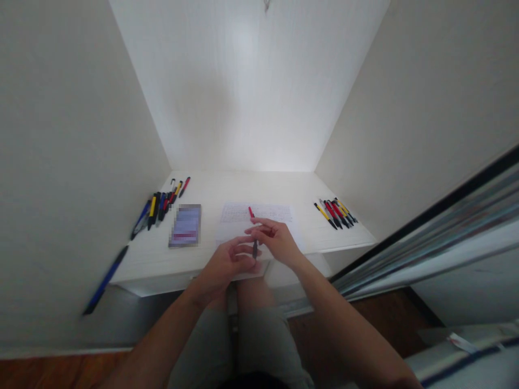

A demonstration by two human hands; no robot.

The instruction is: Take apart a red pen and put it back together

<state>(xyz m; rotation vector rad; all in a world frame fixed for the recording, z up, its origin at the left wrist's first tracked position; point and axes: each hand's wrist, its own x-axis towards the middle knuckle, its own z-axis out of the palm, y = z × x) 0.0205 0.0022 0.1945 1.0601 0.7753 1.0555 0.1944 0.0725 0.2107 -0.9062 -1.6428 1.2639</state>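
White walls closed round a pale counter (284, 189) on three sides. Both hands met over its near edge: the left hand (227, 266) curled about the dark lower end of a pen (253, 232), the right hand (279, 240) pinching the same pen higher up, its red top pointing away over a sheet of paper (259, 213). That sheet lay flat directly beneath and beyond the hands, written lines on its far part. Left of it sat one small pad (185, 225), blurred. Farther left lay a loose heap of pens (160, 204), roughly ten, too overlapped to count surely. One blue pen (106, 281) lay apart at the left near corner. Well to the right, a second group of pens (335, 213), about six, lay side by side.
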